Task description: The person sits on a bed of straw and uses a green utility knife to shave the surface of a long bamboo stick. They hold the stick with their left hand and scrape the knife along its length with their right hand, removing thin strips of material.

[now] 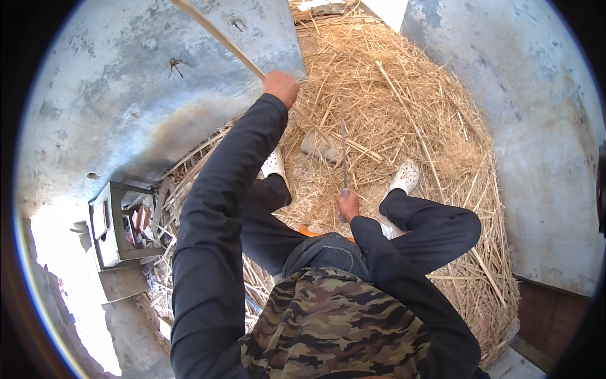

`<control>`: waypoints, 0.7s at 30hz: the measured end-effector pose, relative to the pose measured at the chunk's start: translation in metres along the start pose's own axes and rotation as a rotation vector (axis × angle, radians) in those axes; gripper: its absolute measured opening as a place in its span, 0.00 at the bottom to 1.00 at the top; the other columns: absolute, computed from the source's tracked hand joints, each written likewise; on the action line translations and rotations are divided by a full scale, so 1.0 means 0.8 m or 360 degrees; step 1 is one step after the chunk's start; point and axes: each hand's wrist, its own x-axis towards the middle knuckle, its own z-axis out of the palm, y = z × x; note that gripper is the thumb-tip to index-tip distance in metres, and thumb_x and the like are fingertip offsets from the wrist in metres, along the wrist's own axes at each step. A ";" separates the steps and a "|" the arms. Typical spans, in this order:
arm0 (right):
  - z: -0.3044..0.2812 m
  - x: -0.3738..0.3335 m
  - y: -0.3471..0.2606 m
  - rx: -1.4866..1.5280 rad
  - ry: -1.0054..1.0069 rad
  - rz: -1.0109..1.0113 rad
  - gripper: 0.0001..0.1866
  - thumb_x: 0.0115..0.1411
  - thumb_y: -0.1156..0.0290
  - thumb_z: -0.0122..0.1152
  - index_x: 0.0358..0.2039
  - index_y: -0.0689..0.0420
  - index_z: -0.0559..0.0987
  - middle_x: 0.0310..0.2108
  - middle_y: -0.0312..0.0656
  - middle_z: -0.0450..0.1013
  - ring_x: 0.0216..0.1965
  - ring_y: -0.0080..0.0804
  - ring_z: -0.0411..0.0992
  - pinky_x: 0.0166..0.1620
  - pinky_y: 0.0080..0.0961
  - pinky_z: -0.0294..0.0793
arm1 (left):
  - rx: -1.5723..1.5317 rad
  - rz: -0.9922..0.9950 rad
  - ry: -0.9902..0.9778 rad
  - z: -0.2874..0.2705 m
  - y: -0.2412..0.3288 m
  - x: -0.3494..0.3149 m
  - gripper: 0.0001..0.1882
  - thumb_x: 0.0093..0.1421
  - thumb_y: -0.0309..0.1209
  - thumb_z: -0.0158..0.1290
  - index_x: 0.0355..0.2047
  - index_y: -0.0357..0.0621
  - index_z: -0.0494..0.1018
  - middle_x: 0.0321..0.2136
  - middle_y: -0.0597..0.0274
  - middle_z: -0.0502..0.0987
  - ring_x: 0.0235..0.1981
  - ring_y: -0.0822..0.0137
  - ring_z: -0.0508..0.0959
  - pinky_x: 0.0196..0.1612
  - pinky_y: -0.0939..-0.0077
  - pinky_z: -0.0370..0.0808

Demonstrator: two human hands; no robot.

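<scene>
My left hand (281, 88) is raised at arm's length and closed around a long pale bamboo stick (221, 38). The stick runs from the upper left down past my fist, its lower end slanting toward a grey-brown block (320, 147) that lies in the straw. My right hand (347, 206), low between my knees, grips the handle of a long, narrow-bladed knife (344, 151). The blade points away from me, just right of the block. Whether the blade touches the stick, I cannot tell.
Straw and split stalks (435, 120) cover the floor around my white clogs (404, 177). Grey walls (145, 82) rise on both sides. A small wooden cabinet (113, 221) with things inside stands at left. Something orange (307, 231) shows beneath me.
</scene>
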 end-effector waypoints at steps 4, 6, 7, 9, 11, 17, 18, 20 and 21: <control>-0.016 -0.013 0.015 -0.0185 -0.0028 0.0436 0.06 0.54 0.74 0.54 0.26 0.65 0.72 0.14 0.42 0.67 0.10 0.32 0.66 0.12 0.33 0.63 | -0.0023 -0.0091 -0.0065 0.014 -0.016 -0.020 0.07 0.49 0.36 0.64 0.29 0.53 0.84 0.27 0.61 0.82 0.32 0.58 0.83 0.33 0.64 0.77; -0.026 -0.006 0.012 -0.0242 0.0082 0.0408 0.07 0.54 0.74 0.55 0.26 0.65 0.72 0.13 0.43 0.67 0.10 0.32 0.66 0.12 0.33 0.63 | -0.0077 -0.0067 -0.0202 0.013 -0.027 -0.035 0.11 0.48 0.41 0.65 0.30 0.53 0.83 0.28 0.61 0.82 0.33 0.58 0.83 0.34 0.63 0.77; -0.029 -0.003 0.011 -0.0270 0.0137 0.0394 0.07 0.54 0.73 0.56 0.27 0.66 0.72 0.13 0.43 0.67 0.10 0.32 0.67 0.12 0.33 0.63 | -0.0104 -0.0054 -0.0270 0.014 -0.035 -0.044 0.13 0.47 0.43 0.66 0.30 0.52 0.83 0.28 0.61 0.82 0.33 0.58 0.83 0.35 0.63 0.77; -0.025 -0.006 0.004 -0.0090 0.0313 0.0270 0.08 0.54 0.73 0.56 0.26 0.65 0.72 0.13 0.43 0.67 0.10 0.32 0.67 0.12 0.33 0.63 | -0.0184 -0.0114 -0.0417 0.007 -0.058 -0.062 0.19 0.46 0.50 0.67 0.33 0.53 0.83 0.31 0.62 0.83 0.35 0.60 0.83 0.35 0.63 0.78; -0.024 -0.004 -0.013 0.0054 0.0388 0.0140 0.07 0.53 0.74 0.57 0.25 0.65 0.71 0.13 0.42 0.67 0.10 0.32 0.67 0.12 0.33 0.63 | -0.0217 -0.0175 -0.0342 0.005 -0.096 -0.084 0.24 0.46 0.58 0.64 0.31 0.51 0.83 0.30 0.59 0.83 0.34 0.57 0.82 0.36 0.62 0.77; -0.035 -0.002 -0.057 0.0562 0.0423 -0.0046 0.04 0.49 0.77 0.55 0.22 0.59 0.69 0.12 0.38 0.63 0.09 0.27 0.61 0.12 0.29 0.62 | -0.0950 -0.0358 -0.0121 -0.026 -0.171 -0.129 0.27 0.54 0.58 0.59 0.30 0.44 0.83 0.18 0.56 0.77 0.24 0.61 0.78 0.28 0.66 0.71; -0.038 -0.002 -0.059 0.0598 0.0437 -0.0068 0.04 0.49 0.77 0.55 0.22 0.59 0.69 0.12 0.38 0.63 0.09 0.27 0.60 0.12 0.29 0.62 | -0.1141 -0.0367 0.0038 -0.021 -0.169 -0.131 0.26 0.54 0.56 0.60 0.30 0.43 0.83 0.18 0.59 0.76 0.22 0.64 0.76 0.28 0.67 0.70; -0.043 -0.004 -0.064 0.0675 0.0468 -0.0119 0.05 0.50 0.77 0.55 0.21 0.59 0.68 0.12 0.37 0.62 0.08 0.27 0.60 0.13 0.29 0.63 | -0.1518 -0.0371 0.0372 -0.007 -0.157 -0.129 0.24 0.56 0.53 0.60 0.31 0.41 0.82 0.16 0.63 0.73 0.19 0.69 0.72 0.26 0.69 0.69; -0.045 0.000 -0.064 0.0818 0.0470 -0.0111 0.05 0.50 0.77 0.54 0.21 0.59 0.67 0.12 0.37 0.61 0.08 0.28 0.59 0.13 0.29 0.63 | -0.1817 -0.0377 0.0479 -0.023 -0.135 -0.130 0.20 0.57 0.47 0.62 0.30 0.39 0.81 0.17 0.69 0.70 0.17 0.75 0.67 0.24 0.76 0.68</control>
